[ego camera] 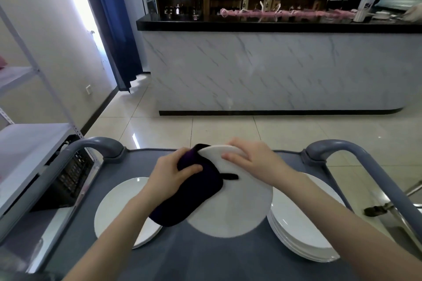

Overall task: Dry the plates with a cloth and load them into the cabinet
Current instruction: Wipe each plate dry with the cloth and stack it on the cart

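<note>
Body, head view | we see only the person's two arms and hands | left hand (175,167): bare | right hand (251,157): bare | left forearm (127,219): bare from wrist to the lower frame edge | right forearm (331,207): likewise bare to the frame edge | clothing: out of view, we cannot tell

The dark purple cloth (191,196) is covering the left part of the round white plate (237,207) we are holding and an edge of the single white plate (116,203) on the grey bench (205,255). Our right forearm (338,212) is hiding part of the stacked white plates (296,230).
</note>
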A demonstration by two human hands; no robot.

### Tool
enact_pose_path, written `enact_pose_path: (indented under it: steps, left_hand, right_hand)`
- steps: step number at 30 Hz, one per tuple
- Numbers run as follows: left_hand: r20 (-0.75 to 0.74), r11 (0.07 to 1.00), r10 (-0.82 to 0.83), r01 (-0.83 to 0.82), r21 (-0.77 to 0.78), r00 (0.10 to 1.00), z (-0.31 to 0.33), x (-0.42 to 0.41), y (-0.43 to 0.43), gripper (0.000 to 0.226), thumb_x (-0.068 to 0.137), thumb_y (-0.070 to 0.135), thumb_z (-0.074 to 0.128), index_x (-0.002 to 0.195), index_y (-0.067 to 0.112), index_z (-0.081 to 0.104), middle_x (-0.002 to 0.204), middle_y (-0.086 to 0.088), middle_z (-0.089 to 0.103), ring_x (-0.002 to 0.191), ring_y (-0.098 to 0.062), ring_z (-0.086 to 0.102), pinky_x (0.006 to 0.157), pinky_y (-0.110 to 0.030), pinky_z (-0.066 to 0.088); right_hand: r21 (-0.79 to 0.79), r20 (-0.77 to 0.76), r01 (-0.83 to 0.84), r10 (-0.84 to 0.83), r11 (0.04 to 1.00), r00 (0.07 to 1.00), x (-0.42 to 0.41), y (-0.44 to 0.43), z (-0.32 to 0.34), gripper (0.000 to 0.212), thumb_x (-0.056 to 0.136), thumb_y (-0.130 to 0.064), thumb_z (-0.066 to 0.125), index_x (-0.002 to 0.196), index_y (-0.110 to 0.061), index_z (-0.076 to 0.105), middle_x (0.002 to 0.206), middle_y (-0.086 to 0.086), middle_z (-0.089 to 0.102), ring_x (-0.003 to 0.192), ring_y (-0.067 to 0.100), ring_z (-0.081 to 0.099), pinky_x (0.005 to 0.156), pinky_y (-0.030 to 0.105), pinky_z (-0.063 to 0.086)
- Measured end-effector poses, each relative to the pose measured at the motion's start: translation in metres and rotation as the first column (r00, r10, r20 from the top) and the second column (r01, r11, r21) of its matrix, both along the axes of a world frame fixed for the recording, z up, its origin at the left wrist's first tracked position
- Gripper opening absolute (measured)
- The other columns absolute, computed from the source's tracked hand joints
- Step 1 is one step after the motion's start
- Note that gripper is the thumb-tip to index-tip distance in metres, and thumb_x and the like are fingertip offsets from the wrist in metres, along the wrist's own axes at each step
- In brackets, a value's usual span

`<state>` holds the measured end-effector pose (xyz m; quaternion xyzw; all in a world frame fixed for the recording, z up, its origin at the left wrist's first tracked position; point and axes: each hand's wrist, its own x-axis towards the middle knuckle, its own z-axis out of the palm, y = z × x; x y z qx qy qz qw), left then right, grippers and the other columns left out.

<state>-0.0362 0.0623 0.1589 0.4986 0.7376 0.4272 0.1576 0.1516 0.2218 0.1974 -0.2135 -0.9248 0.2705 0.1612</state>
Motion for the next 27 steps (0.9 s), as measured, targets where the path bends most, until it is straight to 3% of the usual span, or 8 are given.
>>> enact_pose_path:
  steps: [3, 6, 10, 15, 19, 21, 23, 27]
  left_hand:
    - [-0.001, 0.999, -0.045, 0.045, 0.003, 0.999, -0.002, -0.002, 0.002, 0.02, 0.084, 0.034, 0.074, 0.091, 0.046, 0.059, 0.084, 0.026, 0.065, 0.082, 0.005, 0.06, 0.065, -0.006, 0.041]
    - [0.129, 0.994, 0.061, -0.072, 0.081, 0.99, -0.01, -0.001, 0.003, 0.015, 0.085, 0.033, 0.074, 0.09, 0.041, 0.062, 0.084, 0.021, 0.067, 0.078, 0.0, 0.062, 0.067, -0.015, 0.045]
    - [0.314, 0.97, 0.175, -0.218, 0.109, 0.933, -0.02, 0.001, 0.002, 0.01, 0.086, 0.032, 0.072, 0.088, 0.04, 0.067, 0.085, 0.015, 0.072, 0.078, -0.003, 0.066, 0.068, -0.024, 0.053]
    - [0.709, 0.888, 0.253, -0.449, 0.1, 0.658, -0.042, 0.026, -0.003, 0.005, 0.09, 0.031, 0.069, 0.095, 0.031, 0.071, 0.093, 0.005, 0.076, 0.089, -0.017, 0.072, 0.076, -0.034, 0.059]
    - [0.848, 0.82, 0.27, -0.571, 0.046, 0.455, -0.054, 0.064, 0.007, 0.016, 0.09, 0.034, 0.068, 0.104, 0.026, 0.069, 0.095, 0.007, 0.076, 0.089, -0.013, 0.072, 0.077, -0.033, 0.057]
    - [0.871, 0.811, 0.276, -0.585, 0.015, 0.406, -0.058, 0.077, 0.011, 0.019, 0.09, 0.035, 0.069, 0.106, 0.026, 0.068, 0.097, 0.007, 0.076, 0.09, -0.011, 0.072, 0.08, -0.033, 0.057]
    - [0.85, 0.829, 0.29, -0.56, 0.006, 0.439, -0.059, 0.075, 0.01, 0.017, 0.09, 0.034, 0.069, 0.105, 0.026, 0.069, 0.095, 0.009, 0.076, 0.089, -0.011, 0.072, 0.079, -0.032, 0.057]
    - [0.687, 0.897, 0.299, -0.44, 0.034, 0.663, -0.055, 0.049, 0.001, 0.012, 0.087, 0.031, 0.072, 0.097, 0.026, 0.07, 0.091, 0.008, 0.075, 0.088, -0.014, 0.072, 0.077, -0.034, 0.058]
  right_hand:
    - [-0.081, -0.117, -0.021, 0.011, 0.997, 0.993, -0.003, -0.011, -0.014, 0.03, 0.099, -0.039, 0.055, 0.07, -0.037, 0.048, 0.064, -0.014, 0.051, 0.066, -0.002, 0.048, 0.063, 0.023, 0.035]
    - [-0.177, -0.273, 0.038, -0.086, 0.983, 0.958, -0.001, -0.019, -0.024, 0.022, 0.098, -0.037, 0.057, 0.078, -0.046, 0.06, 0.071, -0.021, 0.062, 0.071, -0.002, 0.057, 0.066, 0.014, 0.04]
    - [-0.278, -0.352, 0.127, -0.224, 0.952, 0.909, 0.001, -0.025, -0.032, 0.018, 0.098, -0.031, 0.06, 0.085, -0.04, 0.068, 0.075, -0.022, 0.067, 0.075, -0.003, 0.06, 0.067, 0.008, 0.04]
    - [-0.47, -0.47, 0.33, -0.549, 0.818, 0.691, 0.003, -0.022, -0.039, 0.037, 0.099, -0.032, 0.057, 0.073, -0.007, 0.054, 0.062, -0.007, 0.042, 0.061, 0.007, 0.035, 0.057, 0.021, 0.032]
    - [-0.634, -0.47, 0.417, -0.753, 0.651, 0.461, -0.011, -0.036, -0.047, 0.038, 0.101, -0.035, 0.053, 0.066, -0.021, 0.049, 0.057, -0.015, 0.042, 0.058, 0.003, 0.035, 0.055, 0.014, 0.033]
    - [-0.684, -0.439, 0.424, -0.799, 0.594, 0.411, -0.014, -0.038, -0.05, 0.037, 0.102, -0.036, 0.05, 0.066, -0.03, 0.05, 0.056, -0.019, 0.047, 0.058, 0.001, 0.04, 0.058, 0.015, 0.036]
    - [-0.638, -0.442, 0.444, -0.772, 0.628, 0.456, -0.011, -0.036, -0.051, 0.043, 0.103, -0.035, 0.049, 0.06, -0.035, 0.044, 0.054, -0.017, 0.043, 0.055, 0.003, 0.036, 0.054, 0.015, 0.034]
    - [-0.498, -0.475, 0.389, -0.619, 0.775, 0.625, 0.01, -0.021, -0.044, 0.046, 0.101, -0.031, 0.053, 0.059, -0.031, 0.034, 0.054, -0.013, 0.032, 0.054, 0.005, 0.028, 0.05, 0.017, 0.028]
